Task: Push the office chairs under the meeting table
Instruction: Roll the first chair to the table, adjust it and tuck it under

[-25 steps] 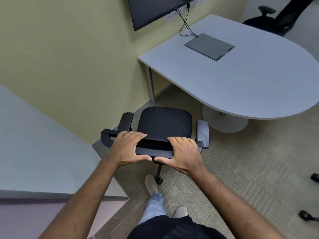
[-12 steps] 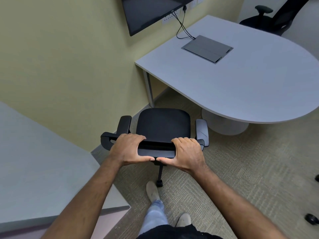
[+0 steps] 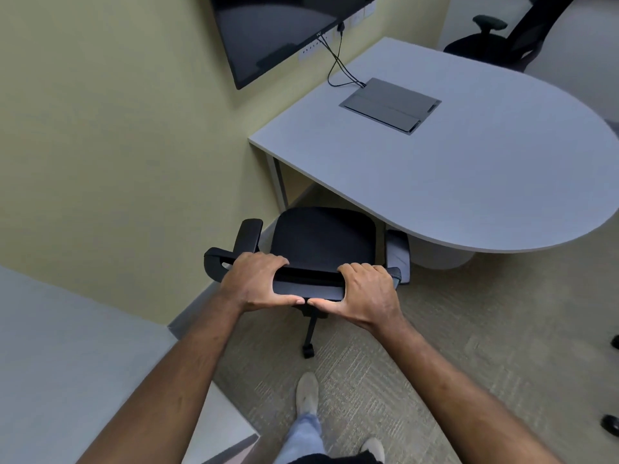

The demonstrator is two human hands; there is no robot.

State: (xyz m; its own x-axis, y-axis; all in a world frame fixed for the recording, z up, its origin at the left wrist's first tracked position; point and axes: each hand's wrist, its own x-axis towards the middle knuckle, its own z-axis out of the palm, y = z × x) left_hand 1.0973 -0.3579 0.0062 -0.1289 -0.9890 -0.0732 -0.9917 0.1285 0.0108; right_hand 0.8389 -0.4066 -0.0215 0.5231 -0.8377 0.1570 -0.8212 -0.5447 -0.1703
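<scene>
A black office chair [image 3: 321,239] with two armrests stands on the carpet, facing the grey meeting table [image 3: 469,182]. The front of its seat and its right armrest reach the table's near edge. My left hand [image 3: 258,283] grips the top of the backrest on the left, fingers curled over it. My right hand [image 3: 365,293] grips the same backrest on the right, and the two thumbs nearly touch behind it. A second black office chair [image 3: 495,45] stands at the table's far side, top right.
A yellow wall runs close on the chair's left, with a dark screen [image 3: 278,28] mounted on it. A grey cabinet top [image 3: 67,363] fills the lower left. The table's round pedestal base [image 3: 438,256] sits right of the chair. Castors of another chair [image 3: 611,426] show at the right edge.
The chair has rolled forward toward the table with both hands on its backrest; its seat front now meets the table edge. I have stepped forward behind it.
</scene>
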